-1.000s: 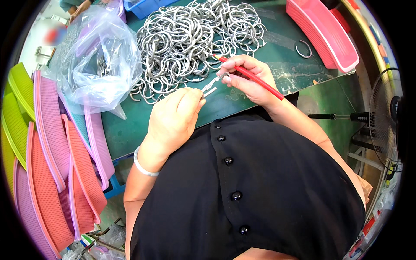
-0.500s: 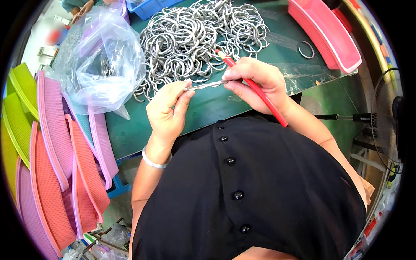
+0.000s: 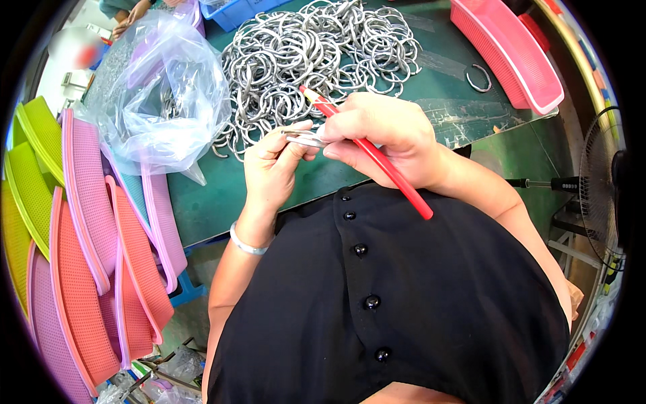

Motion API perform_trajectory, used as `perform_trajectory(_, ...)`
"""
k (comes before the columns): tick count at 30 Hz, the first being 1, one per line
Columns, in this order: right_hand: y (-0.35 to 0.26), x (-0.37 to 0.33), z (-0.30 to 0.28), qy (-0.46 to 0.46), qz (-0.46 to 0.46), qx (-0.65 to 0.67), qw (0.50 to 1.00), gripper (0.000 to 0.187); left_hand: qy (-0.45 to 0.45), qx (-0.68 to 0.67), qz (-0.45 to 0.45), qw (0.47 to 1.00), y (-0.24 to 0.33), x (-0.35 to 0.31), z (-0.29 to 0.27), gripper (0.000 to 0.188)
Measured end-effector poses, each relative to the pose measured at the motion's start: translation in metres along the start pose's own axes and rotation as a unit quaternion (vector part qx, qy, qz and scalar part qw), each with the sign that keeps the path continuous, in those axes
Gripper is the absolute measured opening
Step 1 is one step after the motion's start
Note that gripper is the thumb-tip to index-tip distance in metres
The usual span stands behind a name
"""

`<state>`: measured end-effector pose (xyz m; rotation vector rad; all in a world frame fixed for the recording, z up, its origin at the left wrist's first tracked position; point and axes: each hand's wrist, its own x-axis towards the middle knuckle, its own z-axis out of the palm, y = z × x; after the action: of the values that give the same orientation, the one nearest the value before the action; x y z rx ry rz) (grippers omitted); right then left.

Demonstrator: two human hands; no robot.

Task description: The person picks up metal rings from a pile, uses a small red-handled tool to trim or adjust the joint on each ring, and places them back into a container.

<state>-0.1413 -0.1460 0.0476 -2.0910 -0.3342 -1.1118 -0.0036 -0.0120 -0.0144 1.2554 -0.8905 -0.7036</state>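
My left hand (image 3: 268,168) pinches a silver-grey open metal bangle (image 3: 307,141) between thumb and fingers, above the near edge of the green table. Close by, my right hand (image 3: 404,131) is closed round a red pencil (image 3: 398,179), its pale tip pointing up and left over the bangle pile. The thumb and forefinger of this hand reach the bangle's right end, and part of the bangle is hidden behind the fingers. A large heap of similar bangles (image 3: 286,47) lies just beyond both hands.
A clear plastic bag (image 3: 205,128) stands left of the heap. Pink, purple and green baskets (image 3: 81,269) are stacked at the left. A blue crate (image 3: 235,13) sits behind. At right are a lone bangle (image 3: 488,75), a pink basket (image 3: 501,54) and a fan (image 3: 595,195). Another person's hand (image 3: 139,11) shows far left.
My right hand has moved left, with the pencil, closer to my left hand. The bangle, seen nearly edge-on before, is turned so its curve shows more.
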Motion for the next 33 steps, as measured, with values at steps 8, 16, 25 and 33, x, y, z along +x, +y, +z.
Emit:
perform_trajectory(8,0.003,-0.005,0.003,0.038,0.12,0.114,0.985,0.019,-0.008,-0.072,-0.055,0.996,0.0,0.0,0.0,0.016)
perform_trajectory(16,0.03,-0.018,-0.001,0.101,0.379,0.273,0.878,0.021,0.032,-0.129,-0.11,0.985,0.008,0.002,-0.005,0.016)
perform_trajectory(25,0.038,-0.022,-0.003,0.095,0.446,0.335,0.824,0.022,0.041,-0.146,-0.133,0.979,0.015,0.007,-0.004,0.015)
perform_trajectory(33,0.037,-0.023,-0.004,0.076,0.449,0.32,0.831,0.021,0.048,-0.145,-0.134,0.979,0.019,0.006,-0.003,0.013)
